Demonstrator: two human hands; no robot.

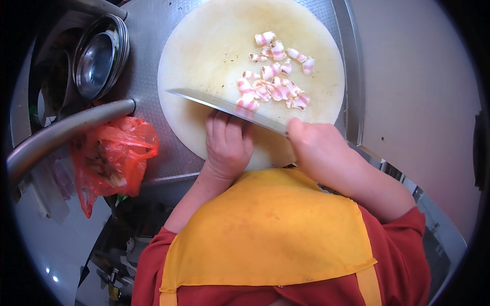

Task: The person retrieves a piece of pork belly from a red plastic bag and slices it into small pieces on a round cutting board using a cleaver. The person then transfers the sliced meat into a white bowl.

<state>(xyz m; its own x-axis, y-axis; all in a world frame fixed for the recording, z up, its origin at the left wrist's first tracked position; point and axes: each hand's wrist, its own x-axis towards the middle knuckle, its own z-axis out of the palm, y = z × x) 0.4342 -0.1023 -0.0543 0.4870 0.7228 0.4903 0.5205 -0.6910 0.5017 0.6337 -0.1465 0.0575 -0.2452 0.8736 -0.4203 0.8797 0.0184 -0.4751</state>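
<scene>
My right hand (317,147) grips the handle end of a kitchen knife (226,108). Its long blade points left across a round, pale cutting board (191,49). Just on the near side of the blade is my left hand (229,147), fingers bent and close together. The blade hides its fingertips, so whatever they may pinch does not show. Beyond the knife lie several small curled slices of streaky pork (281,88), white with pink bands and browned rims. One slice (248,102) touches or nearly touches the blade's far face.
The board rests on a textured metal counter (145,57) with a raised right edge (354,76). Stacked metal bowls (95,65) stand at the upper left. Nearer, a red plastic bag (118,153) hangs by a curved metal pipe (72,126). A pale wall (417,95) rises on the right.
</scene>
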